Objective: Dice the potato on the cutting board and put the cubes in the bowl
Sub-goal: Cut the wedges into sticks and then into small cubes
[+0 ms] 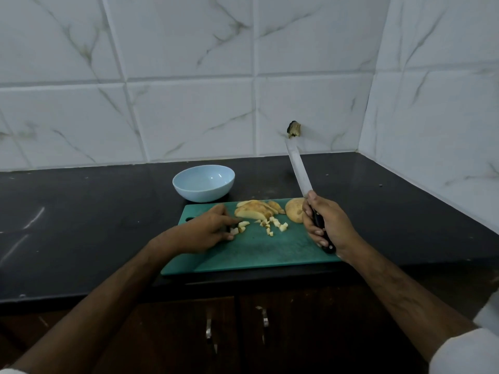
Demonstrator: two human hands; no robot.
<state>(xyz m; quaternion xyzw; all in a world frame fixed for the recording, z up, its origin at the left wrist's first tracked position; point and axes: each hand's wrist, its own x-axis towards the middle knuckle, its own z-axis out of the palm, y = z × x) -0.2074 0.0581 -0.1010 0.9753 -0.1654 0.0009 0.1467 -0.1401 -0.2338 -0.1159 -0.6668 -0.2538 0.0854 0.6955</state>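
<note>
Left hand rests on the green plastic cutting board, fingers curled around small pale potato cubes. Behind the board on the black desk stands a pale blue bowl. Sliced potato wedges and an uncut potato half lie at the far board edge. Right hand grips a black-handled knife, blade raised. No legible writing.

Left hand hides some potato cubes beneath its fingers.
</note>
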